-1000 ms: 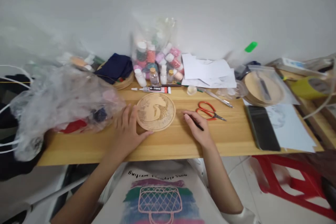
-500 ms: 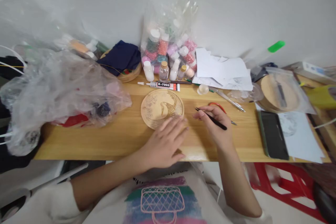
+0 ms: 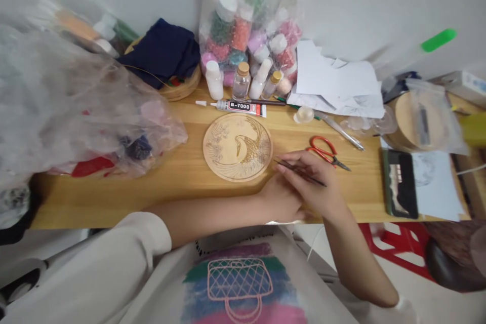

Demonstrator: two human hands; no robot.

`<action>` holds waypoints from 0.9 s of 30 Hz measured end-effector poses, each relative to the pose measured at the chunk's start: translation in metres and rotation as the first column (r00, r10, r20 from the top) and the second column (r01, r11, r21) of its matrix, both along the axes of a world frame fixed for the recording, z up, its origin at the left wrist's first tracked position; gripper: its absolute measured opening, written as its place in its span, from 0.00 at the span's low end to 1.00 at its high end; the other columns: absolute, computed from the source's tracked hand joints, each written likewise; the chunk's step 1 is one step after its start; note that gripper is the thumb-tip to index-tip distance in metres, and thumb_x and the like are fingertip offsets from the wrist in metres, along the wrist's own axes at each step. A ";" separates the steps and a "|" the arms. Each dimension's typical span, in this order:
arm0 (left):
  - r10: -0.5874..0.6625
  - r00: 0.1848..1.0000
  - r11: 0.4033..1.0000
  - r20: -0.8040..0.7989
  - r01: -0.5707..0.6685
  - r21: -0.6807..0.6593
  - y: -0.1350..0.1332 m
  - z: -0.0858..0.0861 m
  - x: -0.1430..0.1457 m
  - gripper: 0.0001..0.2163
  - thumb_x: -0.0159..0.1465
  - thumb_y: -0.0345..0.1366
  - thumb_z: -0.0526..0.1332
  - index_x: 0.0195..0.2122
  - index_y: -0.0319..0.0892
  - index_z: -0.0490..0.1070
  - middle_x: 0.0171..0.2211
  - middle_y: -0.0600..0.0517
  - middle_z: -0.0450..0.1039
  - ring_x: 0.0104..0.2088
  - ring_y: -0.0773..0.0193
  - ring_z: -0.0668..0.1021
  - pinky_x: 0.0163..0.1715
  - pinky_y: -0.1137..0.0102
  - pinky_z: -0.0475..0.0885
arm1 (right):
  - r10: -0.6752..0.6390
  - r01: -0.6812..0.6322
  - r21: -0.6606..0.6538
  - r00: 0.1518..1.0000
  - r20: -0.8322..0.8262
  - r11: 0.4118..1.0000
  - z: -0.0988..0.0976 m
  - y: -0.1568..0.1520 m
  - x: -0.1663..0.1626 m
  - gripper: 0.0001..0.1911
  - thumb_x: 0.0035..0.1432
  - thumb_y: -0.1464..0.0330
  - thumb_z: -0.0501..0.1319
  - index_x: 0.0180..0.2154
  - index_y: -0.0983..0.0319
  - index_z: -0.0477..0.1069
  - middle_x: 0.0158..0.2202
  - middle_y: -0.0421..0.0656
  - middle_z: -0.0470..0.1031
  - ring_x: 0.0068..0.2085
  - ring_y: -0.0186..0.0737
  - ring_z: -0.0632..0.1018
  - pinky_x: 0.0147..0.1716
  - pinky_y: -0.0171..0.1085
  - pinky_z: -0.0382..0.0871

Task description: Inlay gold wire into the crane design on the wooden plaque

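A round wooden disc point(image 3: 237, 147) carved with a bird lies flat on the wooden table point(image 3: 132, 197). My right hand point(image 3: 317, 185) rests just right of the disc, fingers pinched on a thin dark tool point(image 3: 299, 172) whose tip points at the disc's right edge. My left hand point(image 3: 279, 201) reaches across my body and lies on the table's front edge, pressed against my right hand. Its fingers are hidden under my right hand.
A B-7000 glue tube point(image 3: 243, 107) and small bottles point(image 3: 242, 81) stand behind the disc, before a bag of bead jars point(image 3: 250, 30). Red scissors point(image 3: 322, 149), papers point(image 3: 336, 81) and a dark phone point(image 3: 398, 182) lie right. A crumpled plastic bag point(image 3: 76, 111) fills the left.
My left hand left the disc's left side and slid right along the front edge to my right hand. My right hand lifted the tool and turned its tip toward the disc. The view moved closer.
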State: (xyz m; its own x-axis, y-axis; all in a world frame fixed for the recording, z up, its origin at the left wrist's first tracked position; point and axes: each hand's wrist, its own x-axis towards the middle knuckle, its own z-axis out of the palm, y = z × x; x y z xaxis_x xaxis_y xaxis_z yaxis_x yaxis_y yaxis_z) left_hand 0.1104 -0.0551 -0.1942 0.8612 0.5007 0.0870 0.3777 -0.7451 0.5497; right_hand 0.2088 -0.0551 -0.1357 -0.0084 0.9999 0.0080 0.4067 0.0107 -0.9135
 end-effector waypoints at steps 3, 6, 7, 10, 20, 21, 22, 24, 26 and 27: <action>-0.033 0.998 0.999 -0.046 0.033 0.019 0.002 0.002 -0.003 0.31 0.66 0.48 0.61 0.62 0.28 0.63 0.63 0.34 0.64 0.66 0.46 0.63 0.66 0.56 0.55 | -0.023 0.018 0.068 0.997 0.075 0.997 -0.006 0.011 0.002 0.08 0.61 0.66 0.64 0.42 0.58 0.77 0.39 0.42 0.82 0.41 0.39 0.82 0.41 0.37 0.78; -0.071 0.992 0.995 -0.102 0.078 0.066 0.004 0.008 -0.006 0.29 0.68 0.52 0.58 0.59 0.32 0.68 0.59 0.38 0.71 0.65 0.49 0.65 0.64 0.58 0.58 | 0.052 -0.074 0.136 0.986 0.160 0.988 -0.007 0.030 0.006 0.08 0.64 0.67 0.60 0.43 0.58 0.77 0.41 0.42 0.82 0.42 0.39 0.82 0.45 0.38 0.77; -0.069 0.992 0.993 -0.110 0.079 0.083 0.004 0.011 -0.007 0.28 0.68 0.53 0.56 0.59 0.33 0.68 0.59 0.39 0.71 0.64 0.50 0.66 0.64 0.59 0.58 | 0.099 -0.127 0.145 0.977 0.186 0.981 -0.007 0.036 0.008 0.08 0.65 0.67 0.59 0.43 0.58 0.77 0.41 0.42 0.82 0.43 0.39 0.82 0.45 0.39 0.76; -0.016 0.993 0.990 -0.120 0.032 0.137 0.004 0.018 -0.010 0.28 0.69 0.52 0.56 0.61 0.36 0.66 0.60 0.42 0.70 0.65 0.53 0.65 0.65 0.59 0.55 | 0.235 -0.268 0.124 0.944 0.230 0.955 -0.004 0.051 0.013 0.10 0.66 0.67 0.58 0.44 0.59 0.76 0.42 0.43 0.82 0.43 0.40 0.82 0.45 0.39 0.76; 0.198 0.969 0.953 -0.147 -0.155 0.262 -0.011 0.016 -0.036 0.42 0.61 0.59 0.61 0.67 0.32 0.57 0.67 0.30 0.56 0.68 0.36 0.59 0.67 0.48 0.49 | 0.278 -0.315 0.090 0.916 0.289 0.945 -0.004 0.040 0.018 0.10 0.66 0.68 0.57 0.45 0.62 0.75 0.41 0.44 0.82 0.39 0.37 0.82 0.39 0.33 0.75; 0.196 0.971 0.952 -0.137 -0.154 0.266 -0.012 0.014 -0.039 0.42 0.61 0.59 0.61 0.67 0.32 0.57 0.67 0.30 0.55 0.68 0.36 0.58 0.67 0.48 0.49 | 0.273 -0.313 0.096 0.916 0.295 0.945 -0.005 0.038 0.018 0.10 0.67 0.68 0.57 0.45 0.62 0.75 0.41 0.44 0.82 0.39 0.37 0.82 0.39 0.33 0.75; 0.193 0.973 0.951 -0.130 -0.153 0.268 -0.013 0.013 -0.042 0.42 0.61 0.59 0.61 0.67 0.33 0.56 0.67 0.30 0.55 0.68 0.36 0.58 0.67 0.48 0.49 | 0.271 -0.313 0.102 0.915 0.300 0.944 -0.005 0.037 0.018 0.10 0.67 0.68 0.57 0.45 0.62 0.75 0.40 0.44 0.82 0.39 0.37 0.82 0.39 0.33 0.75; 0.192 0.974 0.950 -0.118 -0.154 0.270 -0.014 0.012 -0.046 0.42 0.60 0.60 0.62 0.67 0.34 0.56 0.67 0.29 0.55 0.69 0.37 0.57 0.67 0.49 0.50 | 0.269 -0.315 0.113 0.913 0.306 0.942 -0.006 0.034 0.017 0.10 0.67 0.68 0.57 0.45 0.62 0.75 0.40 0.44 0.82 0.39 0.37 0.82 0.39 0.33 0.75; 0.191 0.975 0.949 -0.111 -0.155 0.275 -0.015 0.012 -0.050 0.44 0.60 0.60 0.62 0.67 0.34 0.54 0.67 0.28 0.54 0.69 0.37 0.57 0.66 0.49 0.51 | 0.270 -0.317 0.115 0.913 0.305 0.941 -0.005 0.033 0.016 0.10 0.67 0.68 0.57 0.44 0.61 0.75 0.41 0.44 0.82 0.40 0.37 0.82 0.39 0.34 0.75; 0.186 0.976 0.949 -0.109 -0.150 0.278 -0.015 0.012 -0.051 0.44 0.60 0.60 0.62 0.68 0.34 0.53 0.67 0.28 0.54 0.69 0.38 0.58 0.66 0.49 0.52 | 0.271 -0.317 0.111 0.912 0.307 0.942 -0.005 0.032 0.015 0.10 0.67 0.68 0.57 0.45 0.61 0.75 0.41 0.44 0.82 0.40 0.37 0.82 0.39 0.34 0.75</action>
